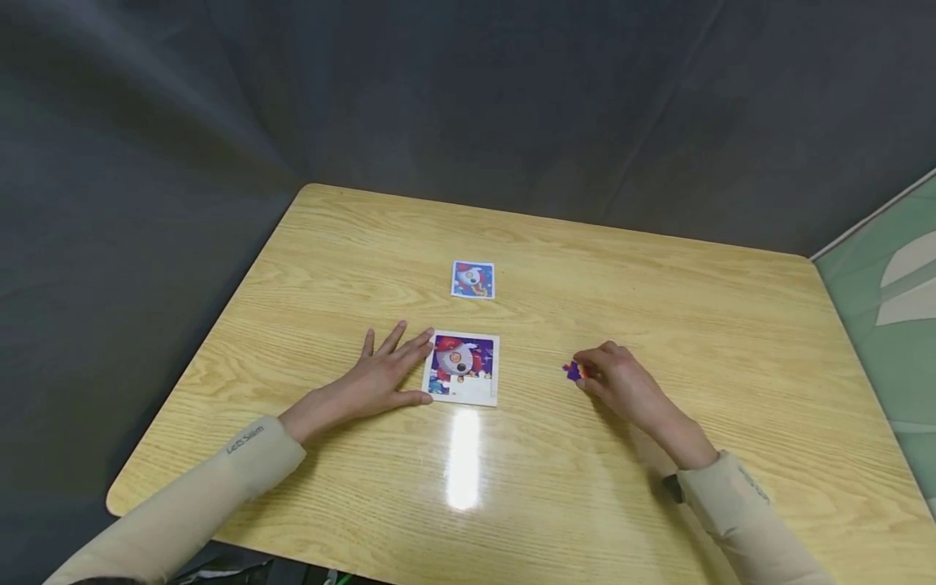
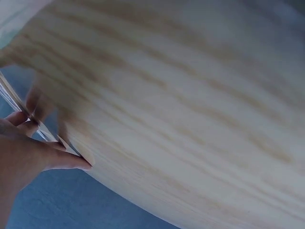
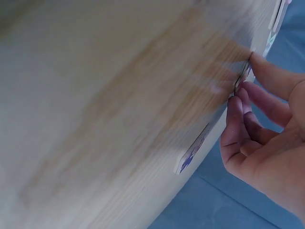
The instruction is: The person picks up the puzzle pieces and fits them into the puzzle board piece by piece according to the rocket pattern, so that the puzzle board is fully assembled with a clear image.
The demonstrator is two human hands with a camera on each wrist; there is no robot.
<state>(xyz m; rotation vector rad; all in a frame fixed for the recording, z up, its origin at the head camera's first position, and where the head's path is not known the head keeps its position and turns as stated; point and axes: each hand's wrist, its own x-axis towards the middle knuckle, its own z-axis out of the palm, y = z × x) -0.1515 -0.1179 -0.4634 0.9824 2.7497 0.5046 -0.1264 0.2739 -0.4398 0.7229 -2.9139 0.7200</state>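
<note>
My left hand (image 1: pixel 379 380) lies with spread, straight fingers against the left edge of a white-bordered jigsaw puzzle (image 1: pixel 466 355). Red, white and purple artwork fills most of that puzzle, while its lower right part shows bare white. To the right of it, my right hand (image 1: pixel 621 382) pinches a purple and orange puzzle piece (image 1: pixel 573 372) at the table surface between thumb and fingers. In the right wrist view, another puzzle piece (image 3: pixel 191 155) lies flat on the table beside the curled fingers; my hand hides it in the head view.
A small picture card (image 1: pixel 473 279) with similar artwork lies beyond the puzzle on the wooden table (image 1: pixel 658 284). Dark cloth (image 1: pixel 468 106) hangs behind the table's far edge. At the right stands a green panel (image 1: pixel 907 325). Light reflects off the tabletop.
</note>
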